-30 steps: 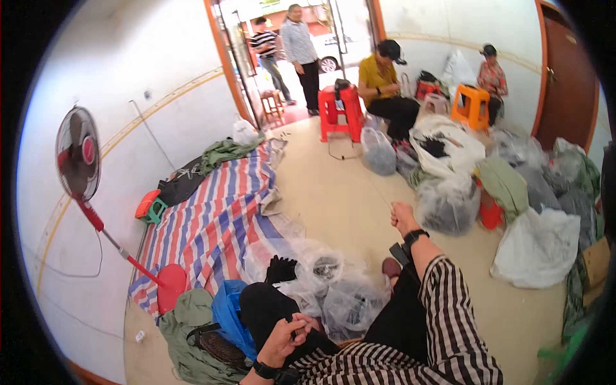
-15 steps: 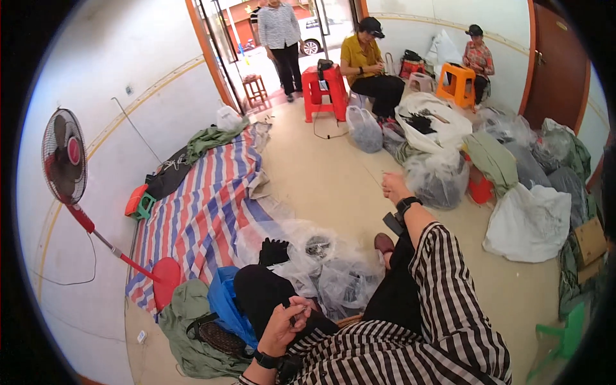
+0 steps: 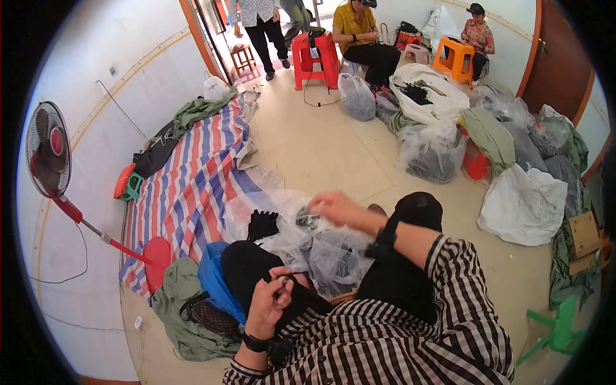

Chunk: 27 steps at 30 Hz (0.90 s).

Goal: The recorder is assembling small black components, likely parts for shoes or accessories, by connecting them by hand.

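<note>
The left hand (image 3: 268, 305), at seven o'clock from the middle, had its thumb pressed to its bent fingers, pinching a small dark thing (image 3: 284, 281) (its kind was too small to tell). It was held low and close to the body, probably because there it was steady and easy to look at. The right hand (image 3: 337, 208) was near the middle, over or in front of the clear bags (image 3: 343, 260); it was blurred, so I could not tell if its fingers were pinching something or touching the plastic. These bags stood toward five o'clock, close before the body, perhaps to be within easy reach. Beside them, at eight o'clock, lay a pair of black gloves (image 3: 263, 224). The striped sheet (image 3: 186, 173) was spread toward nine o'clock, maybe to keep goods from the floor. The fan (image 3: 48, 151), between nine and ten, stood tall, I suppose for giving air. About writing: its red hub bore a pale mark, too small to be read, and on the bags I found no legible label.
</note>
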Tool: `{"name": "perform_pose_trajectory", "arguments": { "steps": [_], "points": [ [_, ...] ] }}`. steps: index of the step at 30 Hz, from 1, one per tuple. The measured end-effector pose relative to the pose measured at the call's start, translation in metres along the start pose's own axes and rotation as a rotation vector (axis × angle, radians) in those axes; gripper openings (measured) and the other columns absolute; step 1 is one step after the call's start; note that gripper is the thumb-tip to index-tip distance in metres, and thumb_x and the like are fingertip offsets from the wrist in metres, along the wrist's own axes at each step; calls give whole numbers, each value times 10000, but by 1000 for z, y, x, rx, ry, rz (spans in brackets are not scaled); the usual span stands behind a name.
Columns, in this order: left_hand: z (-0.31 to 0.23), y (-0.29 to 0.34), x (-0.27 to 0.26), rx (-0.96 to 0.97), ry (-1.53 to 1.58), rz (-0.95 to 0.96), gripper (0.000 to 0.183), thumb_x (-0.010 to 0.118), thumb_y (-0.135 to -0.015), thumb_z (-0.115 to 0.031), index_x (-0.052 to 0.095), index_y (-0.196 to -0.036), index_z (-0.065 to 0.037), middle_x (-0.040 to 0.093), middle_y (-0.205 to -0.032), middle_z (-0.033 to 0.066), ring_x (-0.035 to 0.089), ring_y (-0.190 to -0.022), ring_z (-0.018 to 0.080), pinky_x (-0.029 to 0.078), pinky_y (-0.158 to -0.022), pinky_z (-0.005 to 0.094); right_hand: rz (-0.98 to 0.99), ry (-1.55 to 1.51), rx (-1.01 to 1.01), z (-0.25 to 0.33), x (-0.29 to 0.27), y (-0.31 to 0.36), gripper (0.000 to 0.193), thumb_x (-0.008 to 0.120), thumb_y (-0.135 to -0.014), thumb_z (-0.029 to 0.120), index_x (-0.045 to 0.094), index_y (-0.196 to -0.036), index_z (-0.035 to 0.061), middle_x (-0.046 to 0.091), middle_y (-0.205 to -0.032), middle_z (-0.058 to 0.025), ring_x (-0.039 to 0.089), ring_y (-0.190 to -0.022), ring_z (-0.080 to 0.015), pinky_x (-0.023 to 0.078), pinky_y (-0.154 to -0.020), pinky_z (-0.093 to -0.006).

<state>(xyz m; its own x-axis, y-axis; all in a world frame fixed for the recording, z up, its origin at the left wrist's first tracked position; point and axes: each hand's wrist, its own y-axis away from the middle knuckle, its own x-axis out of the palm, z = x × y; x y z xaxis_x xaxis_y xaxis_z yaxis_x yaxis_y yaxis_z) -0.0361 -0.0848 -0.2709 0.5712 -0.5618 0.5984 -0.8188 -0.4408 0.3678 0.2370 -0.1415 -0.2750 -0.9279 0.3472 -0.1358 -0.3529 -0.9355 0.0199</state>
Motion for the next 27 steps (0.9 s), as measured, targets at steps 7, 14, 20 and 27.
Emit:
{"name": "perform_pose_trajectory", "arguments": {
  "steps": [7,14,20,27],
  "points": [
    [1,9,10,-44,18,34,207,496,-853,-78,504,-1047,-8,540,-720,74,394,-424,74,286,-359,181,-284,82,-140,-18,-5,-32,280,511,-835,159,569,-1090,61,513,-595,-29,494,-510,-113,408,-451,-293],
    [8,1,6,-104,60,-3,153,486,-861,-74,537,-986,0,527,-697,62,389,-427,76,288,-364,179,-873,-380,125,-67,-173,-70,377,446,-874,150,455,-1245,78,339,-535,31,312,-405,-99,247,-373,-269],
    [2,-4,-12,-95,65,-58,153,504,-853,-78,540,-975,6,528,-698,62,379,-425,72,288,-362,186,-833,-387,248,-56,-173,-82,473,406,-884,106,322,-1348,59,336,-560,11,274,-432,-100,243,-404,-269],
    [6,-18,-33,-168,44,-119,172,508,-848,-94,530,-982,12,522,-695,88,373,-416,93,298,-367,204,-931,-423,228,-82,-203,-95,454,434,-855,94,378,-1304,64,342,-541,16,287,-415,-96,242,-394,-268]
  ]
}}
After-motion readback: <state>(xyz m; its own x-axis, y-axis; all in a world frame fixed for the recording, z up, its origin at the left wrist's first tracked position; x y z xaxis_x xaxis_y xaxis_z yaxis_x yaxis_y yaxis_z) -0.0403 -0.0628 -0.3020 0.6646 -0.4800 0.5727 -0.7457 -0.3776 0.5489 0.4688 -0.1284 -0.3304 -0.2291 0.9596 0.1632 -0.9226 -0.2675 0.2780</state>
